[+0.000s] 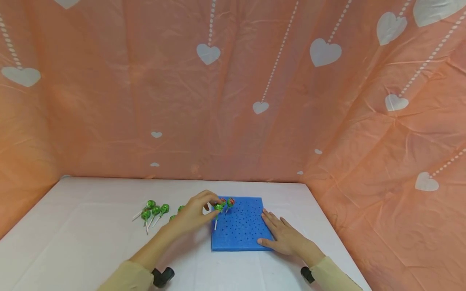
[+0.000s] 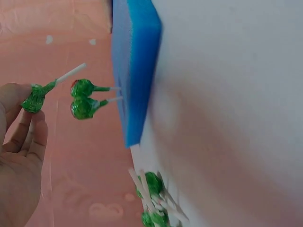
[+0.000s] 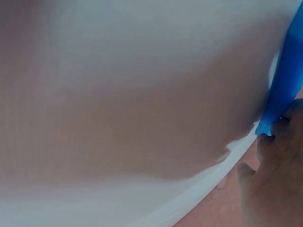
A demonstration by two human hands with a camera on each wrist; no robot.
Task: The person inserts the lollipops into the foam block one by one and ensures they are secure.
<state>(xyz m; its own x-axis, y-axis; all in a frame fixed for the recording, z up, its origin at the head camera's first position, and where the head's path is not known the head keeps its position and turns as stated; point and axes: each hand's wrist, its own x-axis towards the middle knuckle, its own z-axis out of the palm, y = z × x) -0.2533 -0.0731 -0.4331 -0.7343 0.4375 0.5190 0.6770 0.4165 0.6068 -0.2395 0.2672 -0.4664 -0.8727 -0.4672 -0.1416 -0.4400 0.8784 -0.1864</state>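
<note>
My left hand (image 1: 195, 211) pinches a green-wrapped lollipop (image 1: 218, 207) by its head, over the left part of a blue foam board (image 1: 242, 244) dotted with small holes. In the left wrist view the held lollipop (image 2: 34, 98) has its bare white stick pointing at the board, its tip apart from the surface. Two lollipops (image 2: 83, 108) with green and red wrappers stand with their sticks in the board near its far left corner. My right hand (image 1: 285, 238) lies with spread fingers on the board's right edge, thumb near the front corner.
Several green lollipops (image 1: 155, 210) lie loose on the white table (image 1: 91, 226) left of the board. A few more, such as one (image 1: 181, 208), are partly hidden behind the left hand. An orange curtain (image 1: 233, 153) with white hearts borders the table at back and right.
</note>
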